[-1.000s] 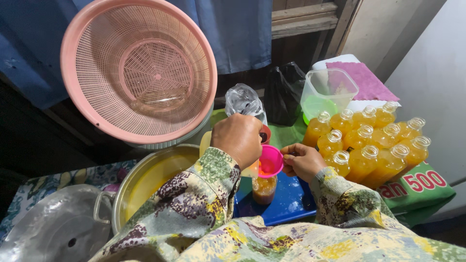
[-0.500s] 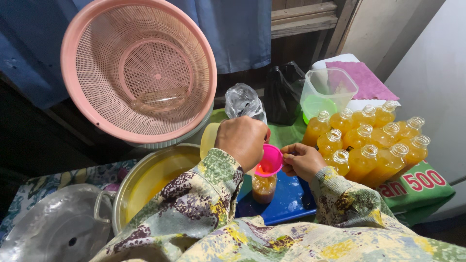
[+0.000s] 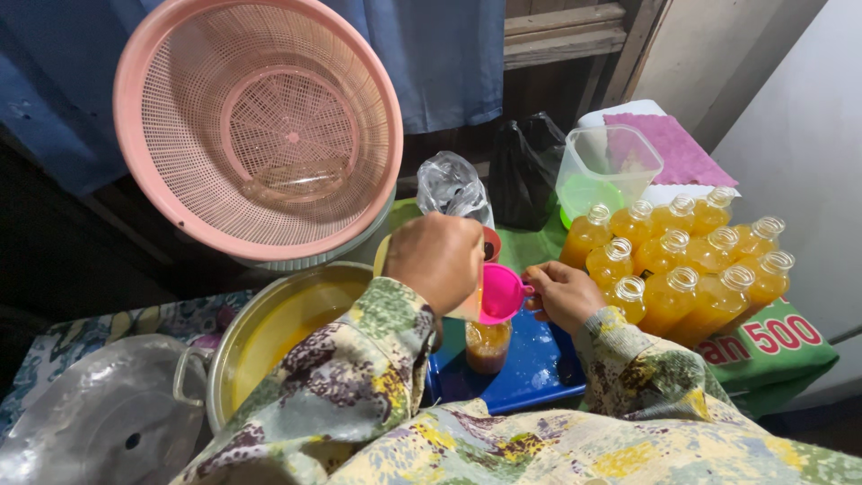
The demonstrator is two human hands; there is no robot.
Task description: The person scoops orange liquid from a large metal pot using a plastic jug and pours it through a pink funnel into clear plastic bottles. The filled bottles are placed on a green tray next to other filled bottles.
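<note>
Blue tray (image 3: 539, 368), upright bottle (image 3: 488, 346) (funnel (image 3: 499, 293) atop)

Soft, even light falls from above and the right, brightest on the pale wall (image 3: 799, 135) and on the cluster of clear bottles filled with orange liquid (image 3: 682, 260), whose rims carry small glints. The left side sinks into deep shadow behind the round pink plastic strainer basket (image 3: 260, 126), and the dull grey metal lid (image 3: 99, 422) reflects only faintly. Focus is fairly sharp at centre; the patterned sleeve (image 3: 359, 377) at the lower edge is soft, with wide-angle stretching toward the corners.
</note>
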